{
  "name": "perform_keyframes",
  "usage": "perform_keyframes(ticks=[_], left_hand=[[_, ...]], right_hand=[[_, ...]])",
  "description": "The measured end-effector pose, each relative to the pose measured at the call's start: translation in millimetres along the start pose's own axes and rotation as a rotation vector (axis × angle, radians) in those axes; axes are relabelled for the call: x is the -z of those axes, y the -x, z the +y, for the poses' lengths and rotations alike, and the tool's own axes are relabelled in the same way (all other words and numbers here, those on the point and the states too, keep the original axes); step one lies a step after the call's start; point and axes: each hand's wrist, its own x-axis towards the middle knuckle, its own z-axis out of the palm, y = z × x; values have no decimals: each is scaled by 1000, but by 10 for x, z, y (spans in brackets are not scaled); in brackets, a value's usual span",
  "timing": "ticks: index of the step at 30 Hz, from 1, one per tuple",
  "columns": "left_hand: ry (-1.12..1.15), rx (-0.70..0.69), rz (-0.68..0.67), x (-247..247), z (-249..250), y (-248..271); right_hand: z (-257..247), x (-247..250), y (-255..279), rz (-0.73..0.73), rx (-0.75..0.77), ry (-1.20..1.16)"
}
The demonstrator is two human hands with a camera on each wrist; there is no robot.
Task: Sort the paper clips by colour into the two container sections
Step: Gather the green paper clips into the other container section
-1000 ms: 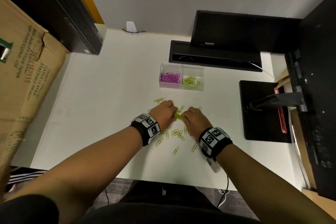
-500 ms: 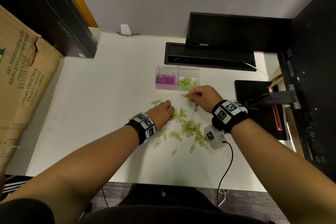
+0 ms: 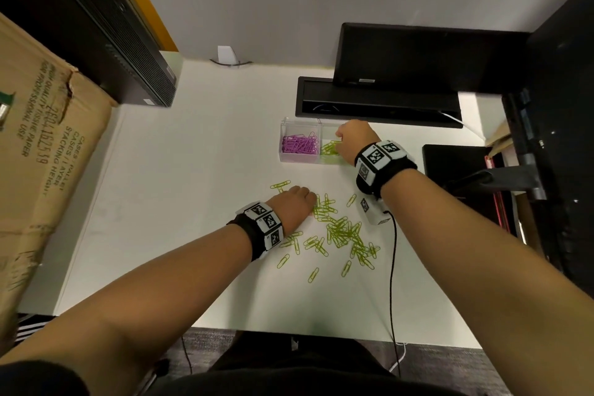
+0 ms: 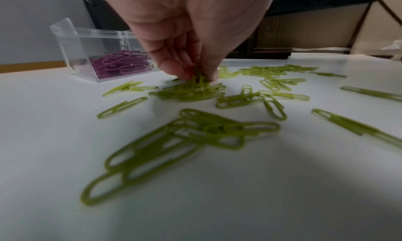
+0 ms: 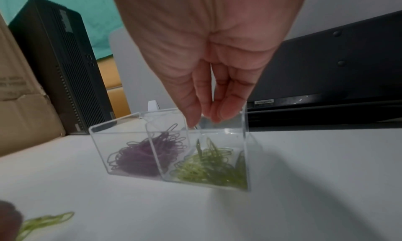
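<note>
A clear two-section container (image 3: pixel 300 121) stands at the back of the white table, with purple clips (image 3: pixel 299 145) in its left section and green clips (image 3: pixel 328 149) in its right. Several loose green clips (image 3: pixel 340 231) lie scattered in front of it. My left hand (image 3: pixel 294 206) is at the pile's left edge, and its fingertips (image 4: pixel 180 74) pinch a bunch of green clips (image 4: pixel 195 84) against the table. My right hand (image 5: pixel 206 120) hangs over the green section (image 5: pixel 208 169) with fingers pointing down, relaxed, and nothing between them.
A black cable box (image 3: pixel 379 103) sits right behind the container. A cardboard box (image 3: pixel 48 154) and a black computer tower (image 3: pixel 106 26) stand at the left. A black monitor base (image 3: pixel 456 177) is at the right. A thin cable (image 3: pixel 392 267) trails from my right wrist.
My right hand left the pile with green clips, travelled up to the container's right section and now holds nothing there. My left hand stayed at the pile.
</note>
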Motion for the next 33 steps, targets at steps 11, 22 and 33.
perform_keyframes(ticks=[11, 22, 33], left_hand=[[414, 42, 283, 866, 29, -261], [196, 227, 131, 1251, 1, -982], [190, -41, 320, 877, 60, -673]], right_hand=[[529, -656, 905, -144, 209, -79], [523, -1081, 1294, -103, 262, -91], [460, -1099, 1263, -55, 244, -132]])
